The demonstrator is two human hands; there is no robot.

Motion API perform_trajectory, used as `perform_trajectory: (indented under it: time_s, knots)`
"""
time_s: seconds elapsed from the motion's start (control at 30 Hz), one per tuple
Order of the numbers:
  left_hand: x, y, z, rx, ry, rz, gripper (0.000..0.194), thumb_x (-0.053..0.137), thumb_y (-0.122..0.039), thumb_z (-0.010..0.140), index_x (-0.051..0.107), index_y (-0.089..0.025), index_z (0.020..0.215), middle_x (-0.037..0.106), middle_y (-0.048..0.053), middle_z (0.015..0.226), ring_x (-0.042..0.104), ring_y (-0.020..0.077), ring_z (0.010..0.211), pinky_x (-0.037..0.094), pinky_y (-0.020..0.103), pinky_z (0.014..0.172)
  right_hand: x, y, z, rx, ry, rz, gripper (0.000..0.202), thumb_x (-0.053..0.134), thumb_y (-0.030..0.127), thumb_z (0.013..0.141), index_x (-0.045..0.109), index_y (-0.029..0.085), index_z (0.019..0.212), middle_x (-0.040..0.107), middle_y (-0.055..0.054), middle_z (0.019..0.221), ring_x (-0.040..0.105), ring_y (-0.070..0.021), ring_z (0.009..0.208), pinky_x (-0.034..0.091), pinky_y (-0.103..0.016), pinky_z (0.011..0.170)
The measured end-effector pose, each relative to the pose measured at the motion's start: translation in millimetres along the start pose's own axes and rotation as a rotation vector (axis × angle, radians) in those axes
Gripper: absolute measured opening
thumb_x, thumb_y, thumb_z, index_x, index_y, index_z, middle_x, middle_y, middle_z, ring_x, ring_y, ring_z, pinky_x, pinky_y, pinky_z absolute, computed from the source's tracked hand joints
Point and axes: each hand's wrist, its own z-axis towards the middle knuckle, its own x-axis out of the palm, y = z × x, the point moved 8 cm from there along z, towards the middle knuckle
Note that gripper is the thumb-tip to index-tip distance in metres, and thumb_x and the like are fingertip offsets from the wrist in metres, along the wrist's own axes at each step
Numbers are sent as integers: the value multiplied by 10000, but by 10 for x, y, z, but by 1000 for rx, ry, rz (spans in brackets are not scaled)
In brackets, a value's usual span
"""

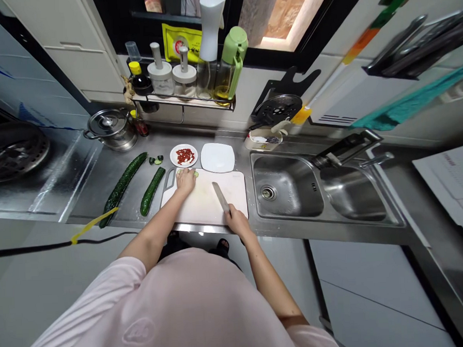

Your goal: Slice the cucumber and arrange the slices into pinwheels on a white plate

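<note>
Firstly, far left: wok, dark, on the stove. Next, pot, steel, lidded, at the back of the counter. Long cucumber, whole in outline, lying aslant below the pot. Small jar, red, just beside the pot. Short cucumber, lying roughly parallel to the long one, apart from it. Cucumber ends, several, near its upper tip. Above these, wall rack, carrying a yellow-capped bottle, two lidded jars, and two tall bottles, one white-topped, one green.

Left hand: palm down over the board's upper left; fingers close together, their grip hidden, so whether they hold anything cannot be told. Round plate, white, behind that hand, bearing chopped red bits. Slices, pale green, on the board beside the left fingertips. Board, white, grey handle at left, near the counter's front edge. Square plate, white, behind the board. Knife, blade over the board, tip pointing up and left. Right hand: fingers wrapped round the knife's handle.

Right: caddy, then a steel double sink with faucet.
</note>
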Motion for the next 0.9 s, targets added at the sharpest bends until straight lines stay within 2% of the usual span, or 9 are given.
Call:
perform_trajectory:
  time_s: [0.1, 0.23, 0.37, 0.47, 0.57, 0.67, 0.9]
  knots:
    - [49, -18, 67, 13, 33, 40, 328, 470, -262, 881, 624, -233, 1170, 559, 149, 1148, 462, 312, 1106, 314, 444, 947, 7, 10, 2, 10, 5, -13, 321, 302, 311, 980, 441, 195, 1245, 673, -100, 1013, 624, -221, 912, 371, -277, 724]
    - [46, -15, 84, 21, 13, 27, 282, 509, -219, 849, 635, -234, 1101, 568, 137, 1147, 468, 298, 1113, 320, 417, 945, 22, 2, 5, 27, 11, -16, 311, 295, 315, 984, 441, 196, 1231, 672, -98, 1010, 625, -212, 907, 371, -270, 715]
    - [22, 8, 69, -1, -7, -53, 200, 510, -210, 847, 635, -221, 1002, 630, 103, 1040, 527, 257, 1031, 359, 366, 888, 21, -2, 8, 26, 7, -17, 299, 289, 304, 984, 443, 192, 1215, 671, -99, 1001, 624, -210, 901, 370, -269, 706]
    - [47, 84, 48, -88, 15, -185, 164, 526, -224, 839, 630, -227, 966, 665, 53, 950, 573, 211, 926, 389, 315, 808, 17, -5, 8, 30, 13, -15, 296, 289, 297, 985, 443, 188, 1212, 671, -103, 1002, 623, -209, 903, 370, -267, 709]
    - [109, 185, -6, -205, 45, -351, 163, 581, -249, 800, 629, -228, 954, 674, 11, 869, 594, 169, 810, 402, 270, 711, 17, 4, 11, 19, 12, -9, 301, 284, 291, 986, 437, 185, 1221, 671, -106, 1004, 621, -210, 913, 370, -268, 718]
    - [174, 228, -87, -255, 60, -441, 173, 630, -245, 753, 639, -218, 924, 665, -6, 799, 594, 149, 752, 403, 254, 677, 31, 7, 17, 14, 9, -18, 302, 290, 296, 983, 432, 187, 1226, 672, -105, 996, 624, -215, 904, 371, -271, 709]
    - [319, 207, -304, -273, 63, -399, 183, 622, -273, 771, 652, -233, 947, 672, 10, 793, 618, 175, 786, 422, 275, 720, 46, 41, 23, 6, 19, -40, 297, 290, 289, 978, 441, 189, 1213, 672, -103, 975, 627, -224, 885, 379, -282, 710]
